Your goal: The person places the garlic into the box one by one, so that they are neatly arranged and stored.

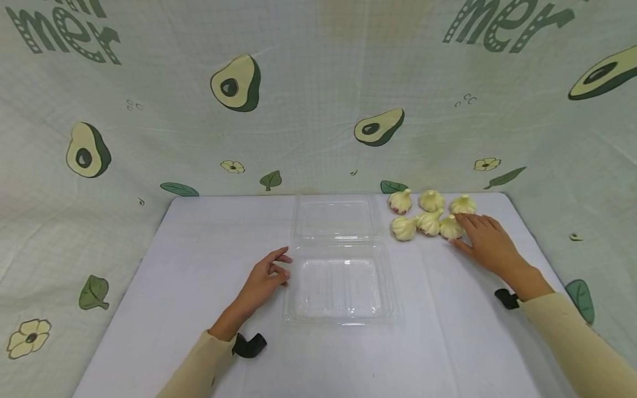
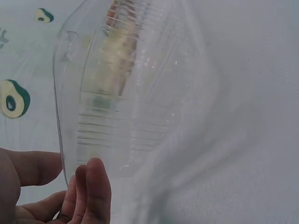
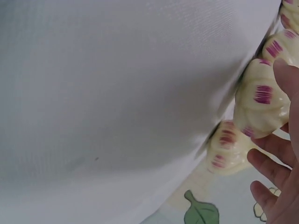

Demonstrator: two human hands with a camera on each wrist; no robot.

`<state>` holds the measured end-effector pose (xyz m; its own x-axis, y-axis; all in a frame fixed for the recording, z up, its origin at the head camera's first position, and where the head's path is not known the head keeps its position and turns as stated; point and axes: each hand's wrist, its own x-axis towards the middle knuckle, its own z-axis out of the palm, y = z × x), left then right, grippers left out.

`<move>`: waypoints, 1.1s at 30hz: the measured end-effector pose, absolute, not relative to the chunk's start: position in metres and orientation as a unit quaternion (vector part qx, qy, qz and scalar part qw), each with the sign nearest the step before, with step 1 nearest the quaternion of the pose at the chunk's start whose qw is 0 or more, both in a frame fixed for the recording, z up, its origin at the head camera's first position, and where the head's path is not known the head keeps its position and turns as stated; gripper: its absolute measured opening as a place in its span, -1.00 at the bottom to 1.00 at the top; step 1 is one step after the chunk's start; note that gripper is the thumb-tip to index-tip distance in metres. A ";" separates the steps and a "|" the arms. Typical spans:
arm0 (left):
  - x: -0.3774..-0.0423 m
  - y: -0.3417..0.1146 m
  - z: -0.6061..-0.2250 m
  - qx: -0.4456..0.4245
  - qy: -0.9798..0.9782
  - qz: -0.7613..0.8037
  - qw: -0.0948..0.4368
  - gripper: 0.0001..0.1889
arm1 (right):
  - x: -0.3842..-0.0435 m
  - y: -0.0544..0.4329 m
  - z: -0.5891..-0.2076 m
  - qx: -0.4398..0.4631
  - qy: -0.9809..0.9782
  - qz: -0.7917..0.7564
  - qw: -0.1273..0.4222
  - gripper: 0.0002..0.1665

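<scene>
A clear plastic clamshell container (image 1: 340,319) lies unfolded on the table, its lid (image 1: 335,216) laid back behind the base. At the base's left edge is my left hand (image 1: 264,279); in the left wrist view its thumb and curled fingers (image 2: 98,186) hold the rim from either side. Several pale garlic bulbs (image 1: 404,228) with purple marks are grouped at the back right. My right hand (image 1: 487,243) grips the front right bulb (image 3: 261,100), thumb on one side and fingers on the other.
The table (image 1: 214,232) has a white cover. Behind it and along the sides hangs a cloth (image 1: 308,83) printed with avocados, leaves and flowers. A black strap piece (image 1: 250,346) is at the left wrist, another (image 1: 506,298) at the right.
</scene>
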<state>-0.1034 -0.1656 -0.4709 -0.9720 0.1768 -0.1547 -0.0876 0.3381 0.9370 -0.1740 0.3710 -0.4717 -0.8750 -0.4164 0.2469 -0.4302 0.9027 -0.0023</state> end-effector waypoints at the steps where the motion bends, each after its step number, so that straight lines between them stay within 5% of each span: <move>1: -0.103 -0.165 -0.470 0.025 0.808 0.577 0.116 -0.34 | -0.175 0.371 -0.472 0.221 -0.967 0.026 0.123 -0.13; 21: -0.102 -0.162 -0.466 -0.053 0.770 0.619 0.144 -0.40 | -0.163 0.364 -0.450 0.170 -0.981 0.029 0.089 -0.25; 33: -0.104 -0.163 -0.464 -0.061 0.765 0.624 0.147 -0.43 | -0.152 0.336 -0.414 0.203 -0.966 0.042 0.156 -0.17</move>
